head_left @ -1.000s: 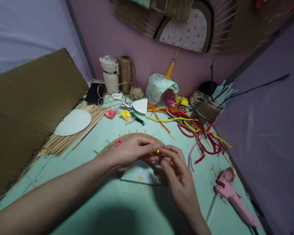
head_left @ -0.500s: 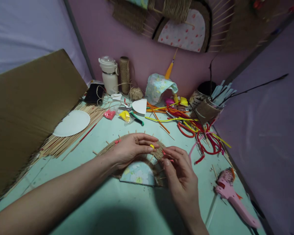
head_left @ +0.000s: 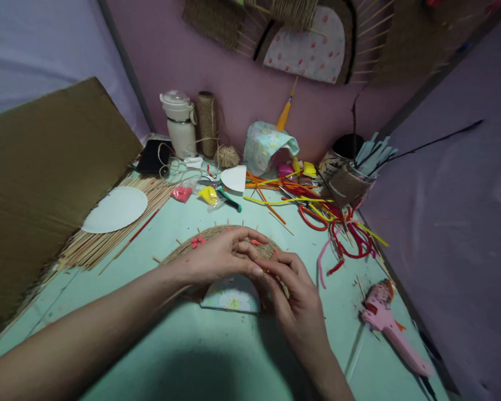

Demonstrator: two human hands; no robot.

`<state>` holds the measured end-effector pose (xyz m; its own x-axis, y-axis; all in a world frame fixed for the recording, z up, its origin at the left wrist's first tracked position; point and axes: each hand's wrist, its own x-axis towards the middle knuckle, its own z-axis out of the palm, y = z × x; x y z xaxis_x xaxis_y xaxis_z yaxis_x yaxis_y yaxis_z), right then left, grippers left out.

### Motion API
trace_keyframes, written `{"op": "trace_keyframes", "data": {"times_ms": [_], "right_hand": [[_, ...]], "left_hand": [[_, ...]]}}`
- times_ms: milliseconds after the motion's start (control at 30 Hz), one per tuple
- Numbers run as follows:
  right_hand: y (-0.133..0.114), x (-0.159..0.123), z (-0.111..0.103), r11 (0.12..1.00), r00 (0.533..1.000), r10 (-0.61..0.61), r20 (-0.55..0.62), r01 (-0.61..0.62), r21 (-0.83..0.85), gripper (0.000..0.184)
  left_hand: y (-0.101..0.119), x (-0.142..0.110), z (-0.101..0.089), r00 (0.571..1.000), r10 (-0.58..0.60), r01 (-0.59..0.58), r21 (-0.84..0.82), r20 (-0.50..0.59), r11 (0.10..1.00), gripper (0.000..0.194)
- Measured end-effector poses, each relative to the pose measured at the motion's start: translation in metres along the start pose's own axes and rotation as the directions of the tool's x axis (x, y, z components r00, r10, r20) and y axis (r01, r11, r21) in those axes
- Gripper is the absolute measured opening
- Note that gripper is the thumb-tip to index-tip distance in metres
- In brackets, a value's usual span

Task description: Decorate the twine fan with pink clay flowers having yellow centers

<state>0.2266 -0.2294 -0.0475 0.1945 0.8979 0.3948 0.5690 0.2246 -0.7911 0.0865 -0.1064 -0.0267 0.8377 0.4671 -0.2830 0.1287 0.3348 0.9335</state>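
My left hand (head_left: 229, 255) is closed, its thumb and fingertips pinching over a twine-wrapped half-ring. My right hand (head_left: 294, 287) meets it, its fingers pinched together. Between the fingertips of both hands a tiny bit of yellow clay (head_left: 266, 271) just shows; most of it is hidden. Beneath the hands lies the half-ring of brown twine (head_left: 217, 231), with short stick ends poking out along its outer edge. Small pink clay pieces (head_left: 197, 241) sit in clusters on it. Inside the arch is a half-round of floral cloth (head_left: 231, 295).
A pink glue gun (head_left: 396, 334) lies at the right. Behind are red-handled scissors (head_left: 313, 218), coloured pipe cleaners (head_left: 271, 184), bagged yellow clay (head_left: 209, 195) and pink clay (head_left: 181, 193). Thin sticks (head_left: 121, 223), a white oval (head_left: 116, 209) and a cardboard sheet (head_left: 45, 178) stand left.
My right hand has moved left and up to my left hand, and their fingertips now meet at the yellow clay. The clay, visible before in my left fingers, is now mostly covered.
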Motion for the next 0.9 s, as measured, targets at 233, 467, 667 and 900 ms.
{"op": "trace_keyframes", "data": {"times_ms": [233,467,667,900], "right_hand": [[-0.004,0.0,-0.001,1.0,0.999,0.013,-0.045,-0.012,0.013,0.014],[-0.006,-0.004,0.002,0.948,0.977,0.214,-0.016,-0.204,0.246,0.008],[-0.009,0.005,0.006,0.362,0.734,0.596,0.326,-0.608,0.707,0.026],[-0.021,0.017,-0.003,0.161,0.717,0.632,0.293,-0.492,0.855,0.027]], "left_hand": [[-0.004,0.0,-0.002,0.996,-0.087,0.09,-0.203,0.023,0.975,0.045],[0.0,-0.002,0.001,0.965,-0.225,0.258,-0.343,0.133,0.903,0.034],[0.002,-0.003,-0.002,0.957,-0.246,0.286,-0.356,0.154,0.89,0.024],[0.025,-0.013,-0.026,0.994,-0.087,0.105,-0.436,0.061,0.894,0.034]]}}
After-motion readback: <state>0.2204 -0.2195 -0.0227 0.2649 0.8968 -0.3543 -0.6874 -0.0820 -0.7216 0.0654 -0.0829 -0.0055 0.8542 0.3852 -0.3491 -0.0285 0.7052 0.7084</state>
